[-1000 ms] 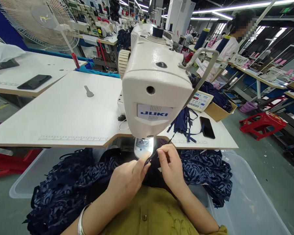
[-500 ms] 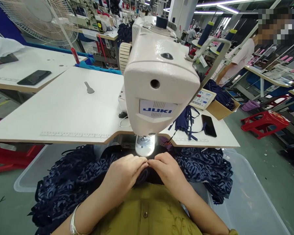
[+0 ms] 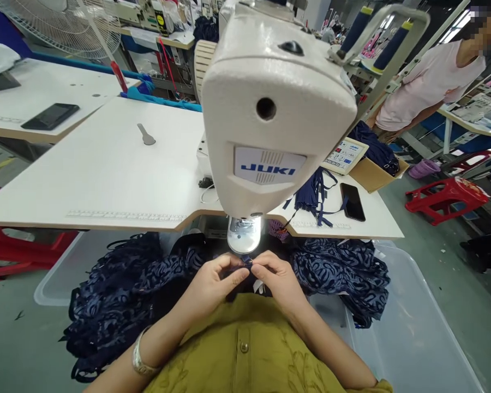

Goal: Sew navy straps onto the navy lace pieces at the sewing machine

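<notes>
Just below the lit needle area of a white JUKI sewing machine, my two hands meet. My left hand pinches a narrow navy strap between thumb and fingers. From the other side, my right hand pinches the same strap, close to a tiny shiny spot too small to make out. A white label shows beneath the fingers. Navy patterned fabric pieces lie heaped to the left of my hands, and more patterned fabric is bunched on the right.
On the white sewing table lies a grey spoon-shaped metal piece. Right of the machine are navy straps, a phone, a control panel and a cardboard box. A person in pink stands beyond. Clear plastic bins sit below.
My fingers have spread apart slightly, so the strap and a white label now show between them. The view has tipped down and closer to the machine. The person in pink appears further right.
</notes>
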The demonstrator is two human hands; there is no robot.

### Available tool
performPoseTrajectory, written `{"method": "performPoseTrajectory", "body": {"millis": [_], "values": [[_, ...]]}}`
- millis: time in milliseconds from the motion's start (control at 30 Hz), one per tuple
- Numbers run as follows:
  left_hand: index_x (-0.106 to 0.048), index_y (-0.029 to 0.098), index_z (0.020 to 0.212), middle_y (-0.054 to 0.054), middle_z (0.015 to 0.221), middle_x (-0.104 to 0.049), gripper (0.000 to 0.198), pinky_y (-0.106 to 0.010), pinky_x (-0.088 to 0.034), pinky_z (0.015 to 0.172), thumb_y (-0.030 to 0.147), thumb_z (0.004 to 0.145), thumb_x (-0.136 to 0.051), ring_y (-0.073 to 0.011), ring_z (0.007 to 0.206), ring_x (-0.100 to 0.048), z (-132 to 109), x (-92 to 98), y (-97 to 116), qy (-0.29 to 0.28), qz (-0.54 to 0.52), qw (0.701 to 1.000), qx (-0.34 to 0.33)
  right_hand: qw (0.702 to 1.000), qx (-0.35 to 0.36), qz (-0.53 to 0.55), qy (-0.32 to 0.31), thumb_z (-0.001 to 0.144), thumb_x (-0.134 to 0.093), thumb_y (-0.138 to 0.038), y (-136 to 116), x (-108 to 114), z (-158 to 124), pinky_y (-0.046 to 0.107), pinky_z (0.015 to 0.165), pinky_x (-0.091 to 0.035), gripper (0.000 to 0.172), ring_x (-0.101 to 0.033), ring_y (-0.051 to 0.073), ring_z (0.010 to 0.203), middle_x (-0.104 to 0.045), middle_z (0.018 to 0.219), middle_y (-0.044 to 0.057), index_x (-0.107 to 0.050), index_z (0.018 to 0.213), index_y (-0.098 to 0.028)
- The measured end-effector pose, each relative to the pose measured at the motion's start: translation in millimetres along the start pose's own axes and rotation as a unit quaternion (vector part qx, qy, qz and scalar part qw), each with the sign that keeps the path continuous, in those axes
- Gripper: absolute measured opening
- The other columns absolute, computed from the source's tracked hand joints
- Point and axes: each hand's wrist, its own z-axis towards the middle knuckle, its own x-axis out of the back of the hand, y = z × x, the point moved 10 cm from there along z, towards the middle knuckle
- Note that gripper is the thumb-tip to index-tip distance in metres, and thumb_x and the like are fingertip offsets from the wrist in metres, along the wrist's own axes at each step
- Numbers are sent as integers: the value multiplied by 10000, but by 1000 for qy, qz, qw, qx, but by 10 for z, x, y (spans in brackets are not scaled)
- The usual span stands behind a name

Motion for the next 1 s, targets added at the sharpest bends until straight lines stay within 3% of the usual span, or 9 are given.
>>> {"method": "performPoseTrajectory", "body": {"millis": [133, 233, 333, 433, 600, 700, 833, 1000], "values": [[-635, 185, 827, -5, 811, -650, 232, -256, -465, 700, 406, 857, -573, -147, 757, -591, -5, 36, 105, 21, 74, 997, -32, 997, 21, -30, -63, 899, -556, -376, -89, -62, -3, 286, 801, -485, 231, -604, 153, 871, -641, 896, 35, -713, 912, -206], [-648, 216, 895, 7, 838, -638, 177, -233, -452, 703, 344, 895, -526, -127, 766, -586, -58, -30, 278, 12, 143, 985, -101, 992, 14, -24, -121, 913, -534, -368, -89, -181, -20, 289, 840, -461, 243, -584, 162, 919, -631, 926, 37, -716, 963, -215], [-632, 239, 984, 23, 797, -600, 168, -210, -442, 663, 297, 921, -488, -104, 717, -573, -127, -70, 413, 23, 207, 966, -154, 996, -15, 81, -24, 867, -617, -329, 19, -74, -20, 263, 805, -465, 147, -591, 152, 887, -638, 920, 11, -727, 925, -250], [-615, 217, 960, 22, 751, -560, 166, -217, -427, 607, 285, 936, -466, -105, 664, -556, -198, -80, 530, 51, 288, 935, -199, 989, 6, 136, 58, 850, -643, -277, 48, 26, -62, 248, 796, -465, 89, -592, 141, 868, -650, 901, -8, -730, 873, -276], [-594, 183, 953, 7, 739, -559, 167, -240, -428, 579, 262, 948, -448, -122, 638, -554, -333, -117, 744, 109, 389, 869, -286, 994, 64, 72, 42, 806, -687, -177, -131, 30, -104, 248, 775, -481, 147, -610, 138, 847, -675, 890, -18, -713, 898, -289], [-584, 180, 965, 8, 729, -568, 150, -241, -431, 569, 242, 949, -449, -124, 629, -553, -389, -139, 821, 136, 418, 841, -315, 989, 114, 59, 67, 812, -669, -133, -242, 87, -145, 268, 770, -494, 161, -623, 140, 815, -681, 839, -20, -698, 869, -281], [-566, 163, 1027, 2, 739, -587, 144, -237, -431, 560, 222, 944, -463, -126, 635, -550, -470, -163, 896, 156, 429, 818, -351, 972, 207, 62, 93, 819, -653, -110, -397, 112, -211, 308, 719, -526, 165, -641, 163, 767, -681, 764, -7, -690, 832, -269], [-550, 146, 1091, -2, 737, -586, 185, -242, -428, 561, 223, 947, -463, -128, 633, -538, -514, -179, 902, 154, 435, 809, -363, 963, 236, 54, 115, 823, -662, -141, -464, 132, -218, 317, 677, -538, 128, -649, 172, 734, -680, 729, -1, -679, 795, -265]]}}
